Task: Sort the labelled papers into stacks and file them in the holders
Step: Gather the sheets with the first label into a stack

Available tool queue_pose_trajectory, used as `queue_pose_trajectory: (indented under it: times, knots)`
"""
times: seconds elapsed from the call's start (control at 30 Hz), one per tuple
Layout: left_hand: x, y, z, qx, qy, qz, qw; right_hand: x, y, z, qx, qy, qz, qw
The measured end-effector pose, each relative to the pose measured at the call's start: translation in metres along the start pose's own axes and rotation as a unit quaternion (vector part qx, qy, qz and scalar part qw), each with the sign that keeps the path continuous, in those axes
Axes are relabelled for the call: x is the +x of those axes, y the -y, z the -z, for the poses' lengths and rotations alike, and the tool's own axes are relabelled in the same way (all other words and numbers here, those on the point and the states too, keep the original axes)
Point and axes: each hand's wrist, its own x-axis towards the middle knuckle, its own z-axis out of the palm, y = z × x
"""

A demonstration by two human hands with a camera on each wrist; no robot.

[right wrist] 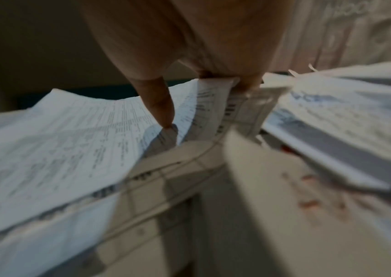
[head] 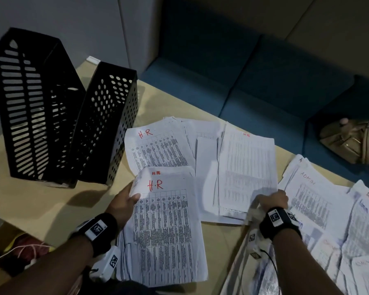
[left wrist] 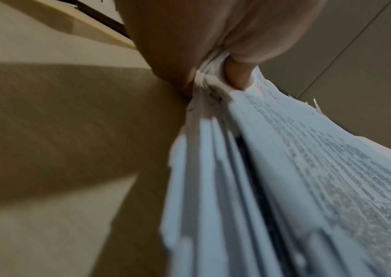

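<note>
Beige table (head: 41, 205), red-lettered HR stack (head: 168, 231)

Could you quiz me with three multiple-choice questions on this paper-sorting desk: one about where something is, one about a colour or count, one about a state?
1. Where do the black holders stand?
A. at the desk's far left
B. on the blue sofa
C. at the desk's right edge

2. What colour is the "H.R" on the top sheet of the stack held by the left hand?
A. blue
B. red
C. green

3. What is the right hand doing?
A. resting open and idle
B. pinching the edge of the loose sheets
C. holding a pen

Answers: 1 A, both stand left of all the papers; 2 B, the handwriting is red; 3 B, thumb and fingers close on paper edges in the right wrist view.
</note>
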Motion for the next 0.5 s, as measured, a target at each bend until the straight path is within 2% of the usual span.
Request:
queue_pose_trajectory:
  times: [0.23,0.33,0.43,0.5]
  knots:
    - [-0.001,0.002,0.001,0.01,0.001,-0.01,1.0,-0.005,-0.007,-0.013,0.083,-0.078,0.051,0.992]
    - [-0.001,0.002,0.001,0.014,0.001,-0.006,1.0,-0.006,-0.009,-0.008,0.006,-0.148,0.085,0.985]
    - [-0.001,0.002,0.001,0.018,-0.001,-0.007,1.0,-0.008,-0.008,0.007,-0.045,-0.229,0.153,0.96]
    - [-0.001,0.002,0.002,0.029,-0.003,-0.012,1.0,-0.007,-0.006,0.017,-0.036,-0.225,0.17,0.959]
